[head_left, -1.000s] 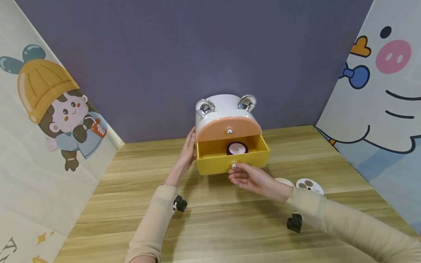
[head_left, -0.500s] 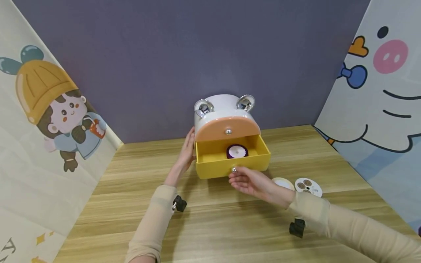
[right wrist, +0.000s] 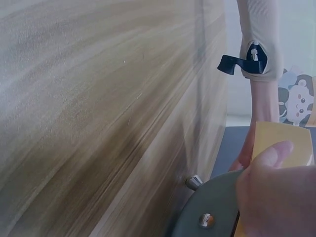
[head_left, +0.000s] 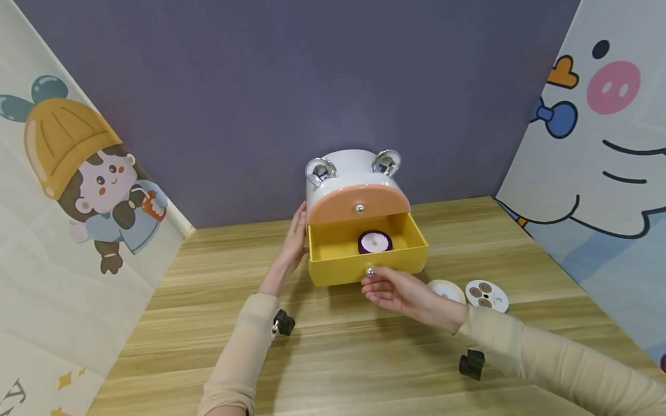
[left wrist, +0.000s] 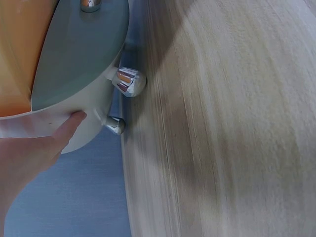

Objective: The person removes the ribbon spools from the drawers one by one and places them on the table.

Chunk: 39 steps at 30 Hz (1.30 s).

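A white rounded drawer box with silver ears stands against the back wall. Its orange upper drawer is closed, while the yellow drawer beneath is pulled out. Inside that yellow drawer lies a round white disc with a dark purple edge, like a ribbon roll. My right hand pinches the silver knob on the yellow drawer's front. With straight fingers, my left hand rests against the box's left side. A grey-green lower front shows in the left wrist view.
On the wooden table, right of the box, lie a cream-edged white disc, partly behind my right wrist, and a white disc with brown circles. A dark wall rises behind, with printed panels on both sides.
My right hand has drawn the yellow drawer a little farther out toward me, and the purple-edged disc has come forward with it. My left hand has stayed against the box.
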Tool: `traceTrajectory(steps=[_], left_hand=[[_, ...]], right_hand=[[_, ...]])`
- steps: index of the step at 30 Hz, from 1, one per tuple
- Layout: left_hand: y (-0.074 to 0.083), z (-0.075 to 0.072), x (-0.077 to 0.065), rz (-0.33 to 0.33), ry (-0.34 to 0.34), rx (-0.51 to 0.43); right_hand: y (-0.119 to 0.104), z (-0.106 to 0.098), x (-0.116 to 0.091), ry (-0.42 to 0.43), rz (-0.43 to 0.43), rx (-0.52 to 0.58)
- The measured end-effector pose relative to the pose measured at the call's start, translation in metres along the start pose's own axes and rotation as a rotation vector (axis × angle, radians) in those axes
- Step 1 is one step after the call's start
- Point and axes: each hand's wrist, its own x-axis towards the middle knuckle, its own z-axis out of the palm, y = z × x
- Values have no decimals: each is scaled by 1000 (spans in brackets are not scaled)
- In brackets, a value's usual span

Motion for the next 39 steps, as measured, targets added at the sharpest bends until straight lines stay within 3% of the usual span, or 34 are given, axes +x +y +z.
traceTrajectory(steps=[29,39], left_hand=[[1,-2,0,-2,1,13],[0,0,-1,-9,4,31]], right_hand=[[4,5,-10,-14,24,-31],[5,1,-14,-55,17,-34]])
